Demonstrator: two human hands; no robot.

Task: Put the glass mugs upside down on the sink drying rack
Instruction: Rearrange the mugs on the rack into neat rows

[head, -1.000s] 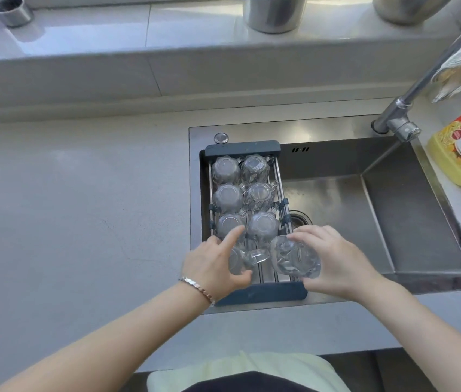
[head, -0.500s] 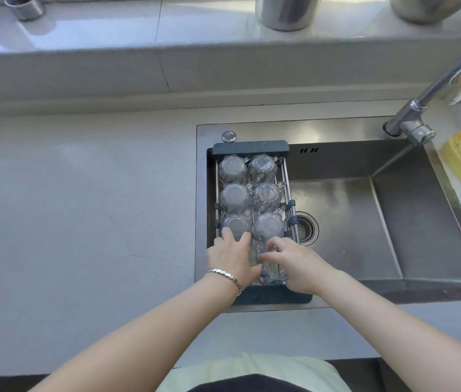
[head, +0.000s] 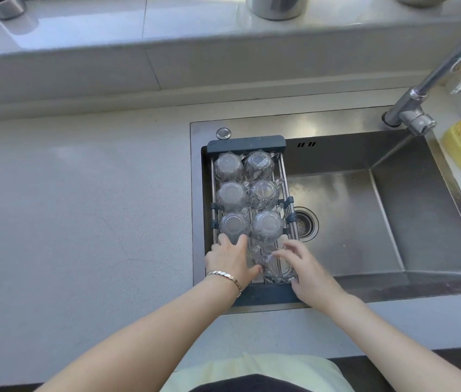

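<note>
I see my right hand (head: 310, 268) cupping the last mug (head: 276, 267) in the rack (head: 246, 143); left hand (head: 230, 257) splayed just beside it, touching

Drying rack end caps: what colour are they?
Dark slate grey end caps, on the drying rack; head view.

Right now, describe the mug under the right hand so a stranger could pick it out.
Find the steel sink; a dark-framed drying rack spans its left side. On it, six upturned glass mugs stand in two columns. The wanted mug sits nearest the person in the right column, under the right hand.
</note>
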